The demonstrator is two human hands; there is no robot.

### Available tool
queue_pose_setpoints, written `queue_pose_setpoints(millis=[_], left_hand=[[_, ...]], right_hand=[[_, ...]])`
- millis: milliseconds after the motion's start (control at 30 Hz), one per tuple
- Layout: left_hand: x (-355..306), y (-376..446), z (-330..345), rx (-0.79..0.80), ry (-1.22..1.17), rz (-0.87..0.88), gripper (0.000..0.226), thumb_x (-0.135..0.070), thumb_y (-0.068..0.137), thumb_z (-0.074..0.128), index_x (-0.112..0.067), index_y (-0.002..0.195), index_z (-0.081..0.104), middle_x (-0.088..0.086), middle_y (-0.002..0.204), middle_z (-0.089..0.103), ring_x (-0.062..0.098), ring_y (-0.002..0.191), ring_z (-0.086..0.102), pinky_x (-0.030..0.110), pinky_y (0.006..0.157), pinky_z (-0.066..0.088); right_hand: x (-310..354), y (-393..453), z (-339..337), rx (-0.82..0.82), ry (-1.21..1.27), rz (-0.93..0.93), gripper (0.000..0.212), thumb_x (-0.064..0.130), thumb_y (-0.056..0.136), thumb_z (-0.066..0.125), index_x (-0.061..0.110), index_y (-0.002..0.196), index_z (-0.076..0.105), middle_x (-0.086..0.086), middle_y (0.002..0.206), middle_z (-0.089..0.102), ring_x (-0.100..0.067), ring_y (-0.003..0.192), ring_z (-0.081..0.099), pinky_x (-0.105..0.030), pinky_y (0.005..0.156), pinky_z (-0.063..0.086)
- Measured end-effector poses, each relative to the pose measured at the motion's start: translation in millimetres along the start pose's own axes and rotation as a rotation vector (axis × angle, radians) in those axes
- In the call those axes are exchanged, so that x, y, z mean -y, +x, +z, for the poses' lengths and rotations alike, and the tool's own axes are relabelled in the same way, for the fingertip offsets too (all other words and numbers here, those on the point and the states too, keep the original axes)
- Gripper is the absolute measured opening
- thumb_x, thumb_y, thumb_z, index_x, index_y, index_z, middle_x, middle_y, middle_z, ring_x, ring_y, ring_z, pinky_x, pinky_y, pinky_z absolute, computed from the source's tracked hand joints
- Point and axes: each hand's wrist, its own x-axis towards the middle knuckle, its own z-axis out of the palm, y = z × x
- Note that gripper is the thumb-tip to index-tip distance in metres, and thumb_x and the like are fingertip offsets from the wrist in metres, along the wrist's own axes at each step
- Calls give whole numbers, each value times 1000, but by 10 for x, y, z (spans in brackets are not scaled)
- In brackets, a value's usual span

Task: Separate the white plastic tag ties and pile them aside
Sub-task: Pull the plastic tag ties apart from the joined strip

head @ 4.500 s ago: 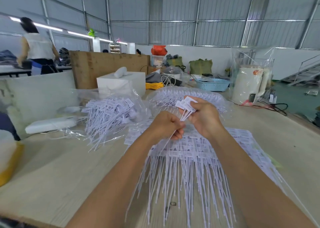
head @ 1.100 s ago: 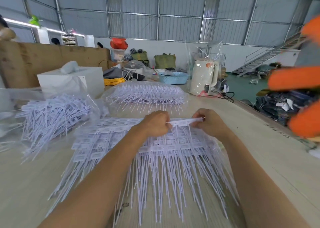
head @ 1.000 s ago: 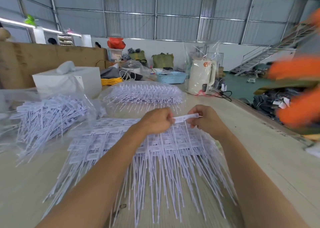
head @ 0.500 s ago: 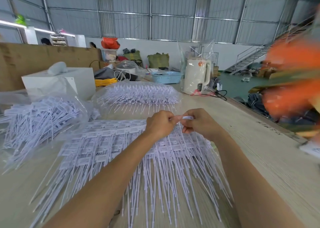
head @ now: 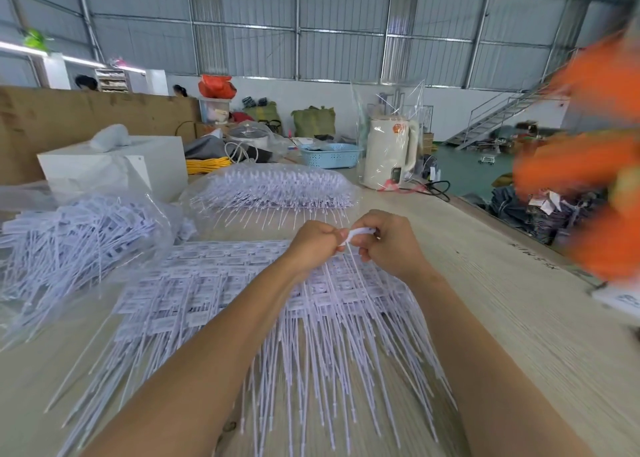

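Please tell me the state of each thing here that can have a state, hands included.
Left hand: fingers curled, pinching the tag strip.
Right hand: fingers curled, pinching the same strip.
Tag strip: held above the sheets, tails hanging down.
Tie sheets: lying flat on the table, still joined.
Left bag: holds loose ties.
Far bag: holds stacked ties.
Kettle: upright, wrapped in clear plastic.

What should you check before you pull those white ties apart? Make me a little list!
1. Both hands hold the strip: ok. Left hand and right hand pinch the strip of tag ties.
2. Strip lifted above the spread of tag ties: ok.
3. Tails hang free, untangled: cannot tell.
4. Bare wooden table on the right for a pile: ok.
5. Bagged tag ties out of the way: ok.
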Motion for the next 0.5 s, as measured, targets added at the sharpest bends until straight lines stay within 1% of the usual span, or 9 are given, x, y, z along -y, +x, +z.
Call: queue_pose_setpoints(millis=[100,133,167,233,300,367,400,433,500], left_hand=[[-22,4,-51,54,-33,-30,30,-18,92,60,-14,62,59,-8,48,56,7,48,45,15,49,38],[-30,-4,-63,67,-41,-29,28,-18,91,61,-14,63,60,-9,49,57,7,49,47,15,51,40],[-36,-10,-80,64,-34,-10,26,-19,91,61,-14,65,62,-8,52,58,5,50,51,14,52,42],[-32,-29,-117,59,21,73,29,-21,94,56,-15,66,62,-8,57,59,3,55,53,10,53,43],[-15,-50,-151,98,86,126,33,-20,98,49,-17,66,57,-4,64,58,5,62,52,15,57,41],[4,-42,-190,149,133,114,32,-16,99,46,-18,69,56,-2,73,59,7,68,52,21,61,41],[10,-34,-210,168,151,98,29,-15,98,46,-18,72,57,-2,77,60,8,70,52,22,64,41],[14,-29,-232,183,170,83,24,-14,97,48,-17,76,58,-1,79,60,9,70,52,24,66,42],[19,-20,-274,199,213,68,10,-13,94,54,-13,88,61,1,82,59,11,68,51,24,66,41]], right_hand=[[-94,11,22,-72,-185,-151,11,-15,77,61,-6,72,66,-18,75,60,-27,62,59,-33,57,48],[-147,11,2,-113,-208,-130,10,-14,78,60,-7,73,65,-19,75,61,-27,63,59,-33,58,48],[-184,4,-38,-147,-163,-43,9,-11,81,59,-7,76,65,-18,74,62,-25,60,60,-34,56,50],[-202,5,-137,-212,133,209,7,-3,85,60,-2,81,64,-12,63,60,-15,47,56,-28,48,49],[-131,32,-233,-252,555,389,9,-1,87,59,2,79,60,-7,59,50,-12,43,49,-19,39,39],[-24,64,-301,-206,869,475,11,-2,90,54,3,80,55,-5,67,47,-7,43,46,-14,33,30],[36,67,-312,-142,927,492,11,-3,91,52,3,81,54,-5,70,47,-6,44,45,-12,32,27],[91,58,-305,-63,922,497,12,-3,91,51,3,82,54,-5,71,48,-5,44,45,-11,31,25],[170,40,-268,62,804,485,12,-3,90,53,5,81,55,-3,71,51,-7,48,46,-12,32,25]])
